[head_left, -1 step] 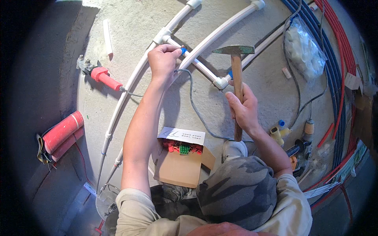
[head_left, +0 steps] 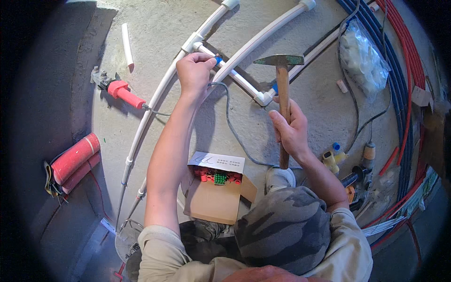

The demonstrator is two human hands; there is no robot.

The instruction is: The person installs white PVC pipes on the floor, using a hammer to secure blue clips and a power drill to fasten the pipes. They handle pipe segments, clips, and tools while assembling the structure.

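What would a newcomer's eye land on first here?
The hammer, right of centre, its wooden handle in the right hand. Next, the left hand at a blue clip on white pipe, upper centre. Then the red tubes and blue tubes curving down the right side.

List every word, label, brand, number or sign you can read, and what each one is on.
Nothing here is readable.
White box flap: rows of small dark print, too small to read.
Same flap, left part: a looping handwritten mark, not legible.
Hammer in the right hand: no lettering can be made out.
White pipes: no lettering can be made out.
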